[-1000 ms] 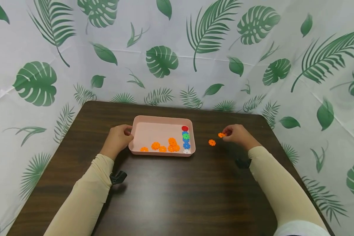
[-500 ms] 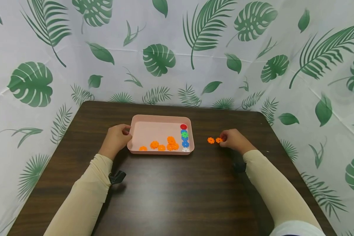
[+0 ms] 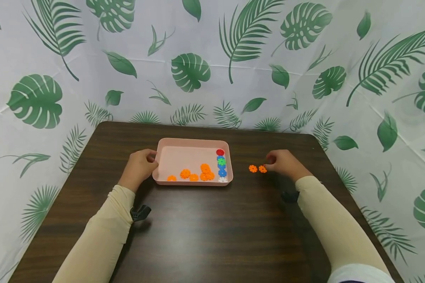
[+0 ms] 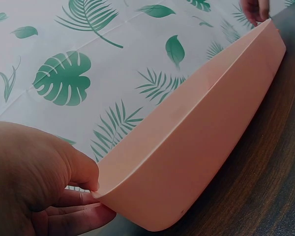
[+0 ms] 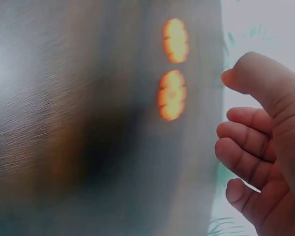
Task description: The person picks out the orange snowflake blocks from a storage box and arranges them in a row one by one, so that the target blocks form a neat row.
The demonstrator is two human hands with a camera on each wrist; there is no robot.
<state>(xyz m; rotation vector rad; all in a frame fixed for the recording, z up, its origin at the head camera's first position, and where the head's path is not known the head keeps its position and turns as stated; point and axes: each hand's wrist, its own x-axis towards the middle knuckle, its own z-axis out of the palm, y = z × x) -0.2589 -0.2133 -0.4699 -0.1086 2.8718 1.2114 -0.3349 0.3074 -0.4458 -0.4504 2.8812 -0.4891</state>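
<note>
Two orange discs lie flat on the bench (image 3: 198, 232), right of the tray (image 3: 184, 154): the left disc (image 3: 253, 168) and the right disc (image 3: 263, 169). They sit side by side in a left-to-right row. Both are round, so neither has a long axis; the tray's long axis runs roughly with the row.

The right hand (image 3: 287, 162) is the nearer hand. The right disc lies just left of its fingertips, the left disc beyond. The right grip holds nothing: thumb and bent fingers stand moderately apart. The left hand (image 3: 139, 167) pinches the tray's left rim; that grip is narrow.

Inside the tray, further orange pieces (image 3: 185, 173) lie toward the near wall. A column at the right end includes a red piece (image 3: 220, 152) and a green piece (image 3: 221, 161).

Limits of view: contact between right fingertips and right disc cannot be confirmed. The right wrist view blurs both discs. In the left wrist view, the tray wall hides the contents and the upper edge cuts off the right hand.
</note>
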